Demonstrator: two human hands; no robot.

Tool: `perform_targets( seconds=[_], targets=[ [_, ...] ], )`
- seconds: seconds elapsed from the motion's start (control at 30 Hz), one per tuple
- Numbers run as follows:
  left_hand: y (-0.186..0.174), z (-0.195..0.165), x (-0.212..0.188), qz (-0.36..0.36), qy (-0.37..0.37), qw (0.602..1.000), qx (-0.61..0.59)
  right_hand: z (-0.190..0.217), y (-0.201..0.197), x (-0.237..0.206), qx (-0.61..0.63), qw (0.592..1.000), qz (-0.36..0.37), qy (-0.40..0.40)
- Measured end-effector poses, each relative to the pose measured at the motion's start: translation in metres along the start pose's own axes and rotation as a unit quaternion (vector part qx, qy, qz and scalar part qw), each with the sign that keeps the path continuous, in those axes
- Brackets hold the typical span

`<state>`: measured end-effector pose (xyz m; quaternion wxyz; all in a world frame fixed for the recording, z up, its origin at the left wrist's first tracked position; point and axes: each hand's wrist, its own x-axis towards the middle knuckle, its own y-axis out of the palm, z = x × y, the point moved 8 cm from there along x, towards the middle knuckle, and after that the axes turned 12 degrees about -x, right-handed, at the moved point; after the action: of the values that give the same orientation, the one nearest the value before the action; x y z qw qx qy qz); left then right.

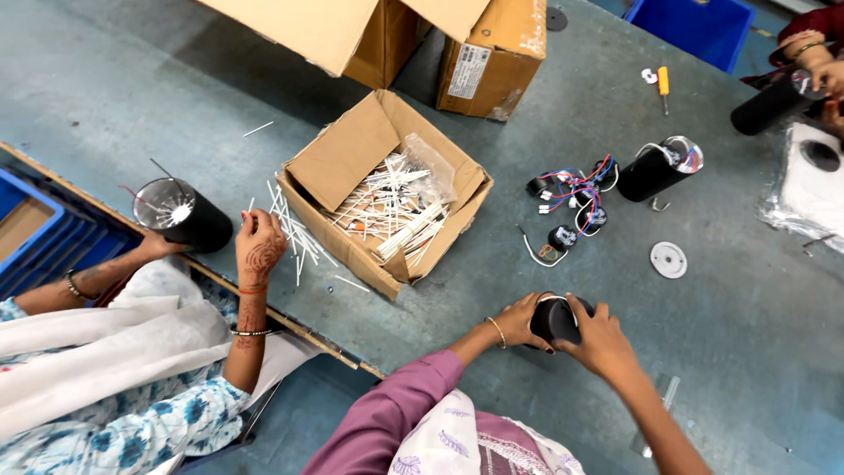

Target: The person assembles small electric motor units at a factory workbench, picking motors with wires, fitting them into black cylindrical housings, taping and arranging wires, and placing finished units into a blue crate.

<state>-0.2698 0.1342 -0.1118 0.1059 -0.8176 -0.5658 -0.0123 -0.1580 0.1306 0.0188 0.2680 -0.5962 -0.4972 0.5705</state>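
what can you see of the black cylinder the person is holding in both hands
The black cylinder is short, matte and dark, plastic or coated metal by the look of it, with a thin pale edge along its upper rim. It sits low over the grey table, near the front edge, though whether it rests on the table cannot be told. The left hand cups its left side and the right hand wraps its right side, fingers over the top, so most of it is hidden. Nothing else touches it.

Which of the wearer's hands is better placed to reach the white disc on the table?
Probably the right hand. Both hands grip the black cylinder, but the right sits on the side nearer the white disc; the left hand would have to cross over.
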Motion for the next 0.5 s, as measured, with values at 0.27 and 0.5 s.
perform_targets(
  seconds=[0.27,0.5],
  targets=[
    [-0.007,-0.004,-0.007,-0.004,-0.012,1.000,0.003,0.008,-0.011,0.013,0.082,0.977,-0.051,-0.189],
    [-0.006,-0.003,-0.006,0.013,-0.025,1.000,0.003,-0.005,0.005,0.011,0.038,0.994,-0.035,0.099]
  ],
)
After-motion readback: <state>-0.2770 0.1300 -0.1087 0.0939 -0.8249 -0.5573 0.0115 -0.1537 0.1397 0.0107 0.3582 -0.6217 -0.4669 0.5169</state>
